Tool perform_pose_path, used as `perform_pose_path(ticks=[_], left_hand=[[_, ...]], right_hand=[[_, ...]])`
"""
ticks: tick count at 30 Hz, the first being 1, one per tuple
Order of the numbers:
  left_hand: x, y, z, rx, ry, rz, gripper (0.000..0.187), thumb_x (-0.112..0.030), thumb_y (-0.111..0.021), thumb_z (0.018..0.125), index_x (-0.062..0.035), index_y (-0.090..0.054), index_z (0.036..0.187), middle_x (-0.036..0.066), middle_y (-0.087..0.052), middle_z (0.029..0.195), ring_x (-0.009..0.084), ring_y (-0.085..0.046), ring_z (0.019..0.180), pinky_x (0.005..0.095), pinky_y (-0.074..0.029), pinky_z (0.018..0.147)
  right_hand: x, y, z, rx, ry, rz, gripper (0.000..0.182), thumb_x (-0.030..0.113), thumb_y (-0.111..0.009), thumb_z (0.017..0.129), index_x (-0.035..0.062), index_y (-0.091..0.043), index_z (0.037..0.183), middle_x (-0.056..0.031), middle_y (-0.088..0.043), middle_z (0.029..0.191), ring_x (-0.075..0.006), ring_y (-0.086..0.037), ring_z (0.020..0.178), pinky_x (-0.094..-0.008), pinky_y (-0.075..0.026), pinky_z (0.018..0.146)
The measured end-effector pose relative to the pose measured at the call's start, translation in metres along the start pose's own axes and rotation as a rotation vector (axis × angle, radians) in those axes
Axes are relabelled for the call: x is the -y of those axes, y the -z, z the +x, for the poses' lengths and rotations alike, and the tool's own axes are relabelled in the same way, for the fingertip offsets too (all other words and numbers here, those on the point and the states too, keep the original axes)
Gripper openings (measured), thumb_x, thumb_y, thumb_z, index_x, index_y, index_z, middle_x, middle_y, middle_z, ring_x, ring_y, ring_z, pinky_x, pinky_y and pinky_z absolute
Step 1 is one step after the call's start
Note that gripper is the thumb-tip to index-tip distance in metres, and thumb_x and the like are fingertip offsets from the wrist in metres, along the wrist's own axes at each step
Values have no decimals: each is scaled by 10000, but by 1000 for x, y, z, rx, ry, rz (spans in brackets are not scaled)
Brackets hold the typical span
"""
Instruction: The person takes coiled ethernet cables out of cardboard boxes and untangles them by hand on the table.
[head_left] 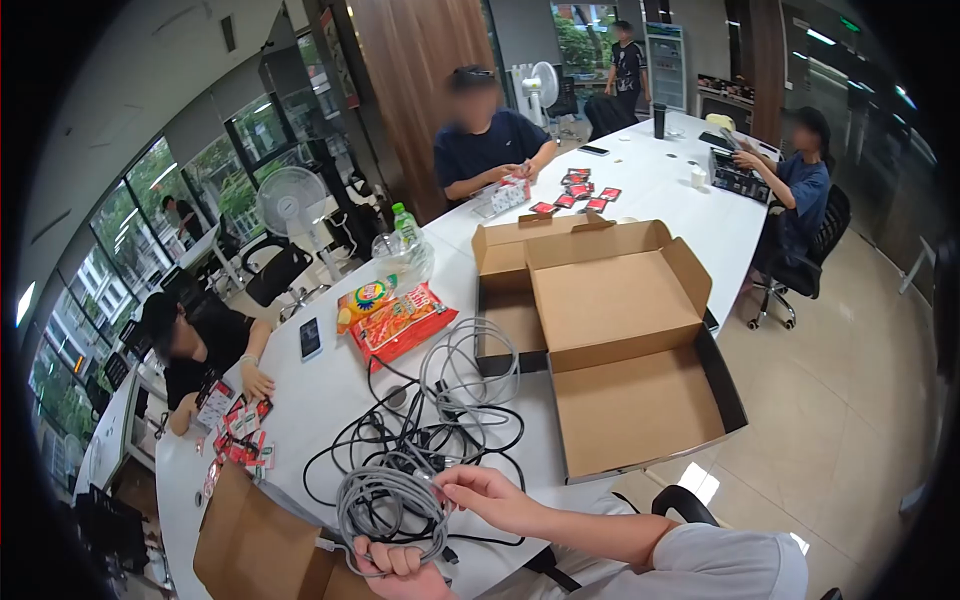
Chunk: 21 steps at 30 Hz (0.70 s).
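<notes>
- Because the coil (362, 500) is many turns of gray cable with no tie that we can make out, we judge it light to moderate in weight, springy rather than stiff, and apt to fan open if let go.
- It is at the near edge of the white bench (300, 420), low and just left of center in our view, beside a tangle of black cables (505, 412) and just above the open brown flap (240, 535) of a box.
- Our left hand (392, 562) is wrapped around the coil's lower side, fingers curled over the turns; that is the sound place to hold, since it gathers all the strands together.
- Our right hand (480, 492) is at the coil's right edge, thumb and fingertips pinched together on what looks like a strand or cable end, too small to tell which.
- We would expect the smooth jacket to slide a little under a loose grip, and the loops to snag on the black cables; the cable should take squeezing well, its plugs less so.
- Our right forearm reaches in from the right, nearly level, elbow bent near a pale sleeve (735, 565); our left wrist comes up from the bottom edge, palm mostly hidden.
</notes>
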<state>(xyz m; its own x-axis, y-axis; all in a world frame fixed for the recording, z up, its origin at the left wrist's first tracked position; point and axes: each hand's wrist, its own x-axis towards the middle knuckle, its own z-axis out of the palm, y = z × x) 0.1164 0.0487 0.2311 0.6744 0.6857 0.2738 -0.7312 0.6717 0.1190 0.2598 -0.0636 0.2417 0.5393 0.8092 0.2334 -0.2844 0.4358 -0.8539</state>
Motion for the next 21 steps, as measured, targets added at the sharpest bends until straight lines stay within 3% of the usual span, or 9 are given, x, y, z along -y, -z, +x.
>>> perform_pose_path(ticks=[4, 8, 9, 13, 17, 21], left_hand=[[-5, 0, -6, -24, -81, 64, 257, -226, -264, 1024, -56, -453, 983, -27, -227, 549, 77, -162, 422, 250, -188, 433], [-14, 6, -5, -34, -98, 46, 260, -234, -260, 1026, -57, -445, 981, -26, -219, 550, 81, -157, 419, 252, -185, 430], [-15, 8, -5, -32, -119, 67, 253, -234, -264, 1027, -60, -442, 977, -26, -219, 549, 78, -158, 417, 249, -185, 423], [-16, 8, -11, -58, -254, 228, 224, -234, -287, 1032, -75, -426, 959, -28, -222, 548, 64, -166, 412, 232, -185, 391], [-6, -6, -18, -168, -351, 337, 202, -230, -305, 1035, -95, -392, 913, -32, -223, 544, 47, -165, 407, 213, -176, 361], [0, -9, -19, -115, -311, 271, 199, -228, -329, 1026, -106, -360, 872, -42, -212, 529, 49, -138, 397, 230, -141, 365]], right_hand=[[-6, -9, -6, -38, 72, -145, 243, 123, -583, 939, 11, -585, 1155, -14, -610, 993, -68, -553, 894, -230, -452, 764], [12, -20, -15, -68, 336, -441, 219, 55, -626, 884, 14, -629, 1099, -44, -597, 957, -117, -550, 876, -271, -442, 750], [20, -26, -19, -36, 345, -436, 222, 13, -610, 885, 14, -651, 1103, -74, -613, 982, -172, -546, 874, -299, -443, 755], [20, -38, -28, 198, 441, -527, 326, -17, -646, 825, 64, -668, 1139, -47, -559, 843, -194, -533, 815, -292, -412, 735], [21, -43, -29, 167, 560, -748, 326, 39, -686, 797, 101, -682, 1118, -8, -511, 780, -190, -512, 774, -315, -381, 729], [18, -38, -29, 126, 561, -807, 356, 143, -739, 752, 122, -699, 1106, 5, -502, 762, -183, -507, 756, -310, -370, 725]])
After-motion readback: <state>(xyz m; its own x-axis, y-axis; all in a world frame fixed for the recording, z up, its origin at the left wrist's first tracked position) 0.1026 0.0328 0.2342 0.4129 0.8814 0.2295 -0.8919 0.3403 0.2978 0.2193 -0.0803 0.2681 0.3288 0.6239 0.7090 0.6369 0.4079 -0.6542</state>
